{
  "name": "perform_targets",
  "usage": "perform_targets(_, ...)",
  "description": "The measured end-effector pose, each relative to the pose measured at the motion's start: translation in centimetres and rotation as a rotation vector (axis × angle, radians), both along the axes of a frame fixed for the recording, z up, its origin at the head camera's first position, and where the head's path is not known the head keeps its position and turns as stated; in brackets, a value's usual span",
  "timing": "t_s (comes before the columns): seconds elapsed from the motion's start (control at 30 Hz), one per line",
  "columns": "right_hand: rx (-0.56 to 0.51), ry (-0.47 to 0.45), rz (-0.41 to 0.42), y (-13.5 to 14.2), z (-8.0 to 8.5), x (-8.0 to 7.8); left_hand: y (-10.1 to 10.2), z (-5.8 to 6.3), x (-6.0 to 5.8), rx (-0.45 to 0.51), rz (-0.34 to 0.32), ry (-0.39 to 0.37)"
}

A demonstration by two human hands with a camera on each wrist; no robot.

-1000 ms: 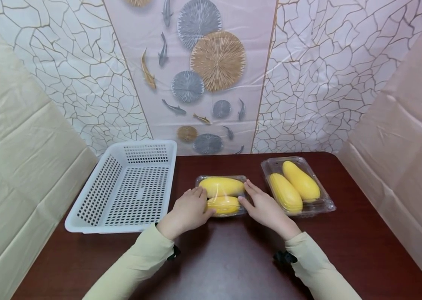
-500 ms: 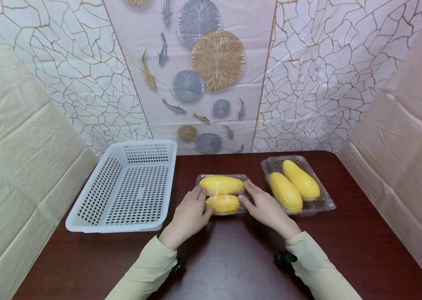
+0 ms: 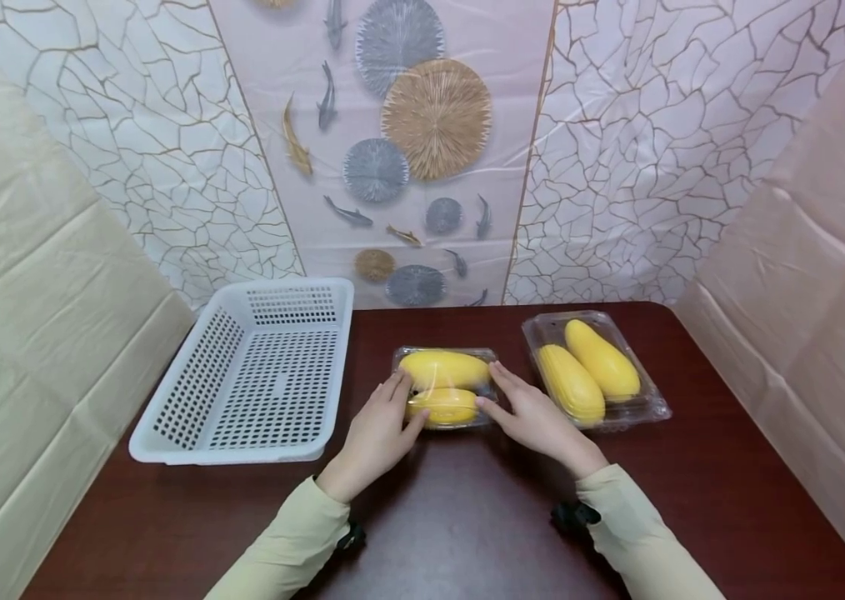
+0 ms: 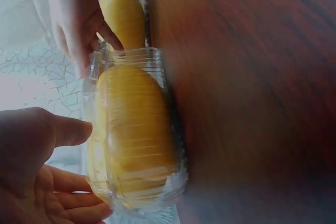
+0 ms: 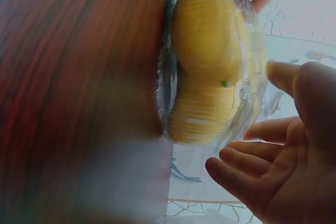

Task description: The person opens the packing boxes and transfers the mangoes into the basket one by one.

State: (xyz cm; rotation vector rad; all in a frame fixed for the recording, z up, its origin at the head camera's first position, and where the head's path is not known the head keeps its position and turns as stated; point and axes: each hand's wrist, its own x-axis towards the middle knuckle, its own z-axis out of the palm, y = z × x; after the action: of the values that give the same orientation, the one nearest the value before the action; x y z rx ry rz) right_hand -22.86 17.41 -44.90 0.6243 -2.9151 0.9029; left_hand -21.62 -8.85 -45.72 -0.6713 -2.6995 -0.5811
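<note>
A clear plastic clamshell box lies on the table in the middle of the head view, with two long, smooth yellow fruits inside. My left hand rests at its left end, fingertips on the lid's edge and thumb by the near corner. At the opposite end my right hand touches the lid with fingers and thumb spread and nearly straight. Both wrist views show the lid over the fruits, and a small green spot marks one of them.
To the right stands a second clear box with two more yellow fruits, close beyond my right hand. A white perforated plastic basket occupies the table's left side. Patterned and beige cloth walls surround the dark table.
My left wrist and forearm have swung a little to the right, and the fingers now point more forward along the box's left end. My right hand and both boxes have hardly moved.
</note>
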Motion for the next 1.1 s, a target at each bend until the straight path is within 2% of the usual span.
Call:
perform_targets(0.23, -0.001, -0.005, 0.006, 0.6, -0.6, 0.2, -0.3, -0.9, -0.1, -0.004, -0.019, 0.055)
perform_targets(0.67, -0.041, -0.027, 0.042, 1.1, -1.1, 0.1, -1.1, -1.4, -0.1, 0.049, -0.049, -0.002)
perform_targets(0.83, -0.036, -0.025, 0.031, 1.0, -0.9, 0.0, -1.0, -1.7, -0.2, 0.143, -0.062, -0.073)
perform_targets(0.97, -0.033, -0.030, 0.028, 0.9, -0.6, 0.1, -1.0, -2.1, -0.3, 0.266, -0.080, -0.128)
perform_targets(1.1, -0.031, -0.032, 0.029, 0.8, -0.4, 0.2, -1.1, -2.5, -0.4, 0.392, -0.054, -0.234)
